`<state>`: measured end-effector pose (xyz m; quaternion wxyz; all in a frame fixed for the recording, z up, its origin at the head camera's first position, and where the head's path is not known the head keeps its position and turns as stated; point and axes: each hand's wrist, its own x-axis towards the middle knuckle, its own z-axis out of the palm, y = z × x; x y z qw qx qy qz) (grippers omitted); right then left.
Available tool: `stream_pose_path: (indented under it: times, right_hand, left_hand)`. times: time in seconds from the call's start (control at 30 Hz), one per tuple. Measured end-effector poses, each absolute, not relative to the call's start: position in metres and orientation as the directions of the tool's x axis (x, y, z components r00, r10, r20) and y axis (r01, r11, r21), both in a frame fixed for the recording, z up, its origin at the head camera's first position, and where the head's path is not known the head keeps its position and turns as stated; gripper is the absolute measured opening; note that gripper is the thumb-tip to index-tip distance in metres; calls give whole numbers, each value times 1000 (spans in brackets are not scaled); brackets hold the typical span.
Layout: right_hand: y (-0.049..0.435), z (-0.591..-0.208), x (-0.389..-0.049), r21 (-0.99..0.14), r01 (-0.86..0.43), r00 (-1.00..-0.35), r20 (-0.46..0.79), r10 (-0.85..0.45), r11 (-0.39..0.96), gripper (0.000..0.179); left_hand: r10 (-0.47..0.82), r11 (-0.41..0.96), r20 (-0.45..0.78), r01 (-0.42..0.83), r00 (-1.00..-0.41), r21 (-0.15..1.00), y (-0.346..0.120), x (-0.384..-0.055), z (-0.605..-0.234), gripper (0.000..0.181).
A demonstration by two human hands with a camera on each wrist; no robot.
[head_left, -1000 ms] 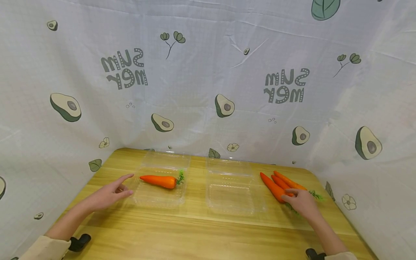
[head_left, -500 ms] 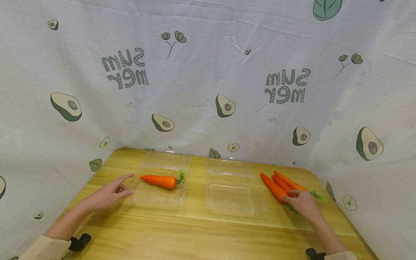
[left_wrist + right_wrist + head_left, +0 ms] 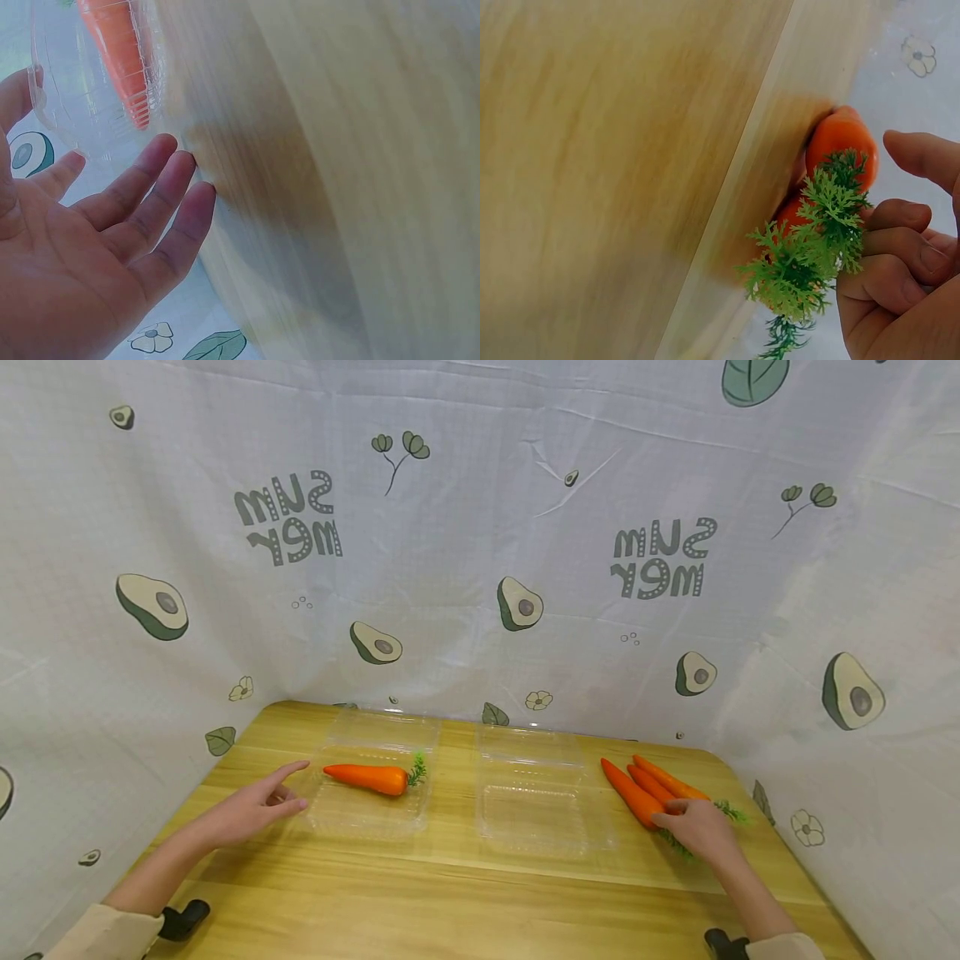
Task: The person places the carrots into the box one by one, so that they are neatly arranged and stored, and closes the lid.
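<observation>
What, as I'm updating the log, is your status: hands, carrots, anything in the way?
Left hand empty, beside left container, one carrot inside. Right hand at three more carrots, grip unclear. No obstruction visible.

One orange carrot [image 3: 367, 778] lay in the left clear container [image 3: 367, 816], tip leftward, leafy green top rightward; the right clear container [image 3: 532, 818] stood open; three orange carrots [image 3: 649, 782] lay slanted together rightward of it.

Right hand [image 3: 702, 833] partly hides the carrots [image 3: 628, 793] from my head cam; I can't confirm grip. Left-wrist cam crops the lone carrot [image 3: 118, 56].
</observation>
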<state>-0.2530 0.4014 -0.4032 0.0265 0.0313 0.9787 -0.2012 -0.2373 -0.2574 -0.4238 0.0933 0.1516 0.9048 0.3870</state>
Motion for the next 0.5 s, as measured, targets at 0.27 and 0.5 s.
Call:
stream_pose_path:
  times: [0.27,0.5]
  right_hand:
    - [397,-404,-255,-402,57,-998,-41,45,914,60]
    - [396,-406,-258,-397,37,-999,-2,39,917,55]
  left_hand:
    - [338,662,-54,197,-939,724,-256,-237,-423,71]
    - [339,665,-54,198,-939,720,-256,-237,-423,70]
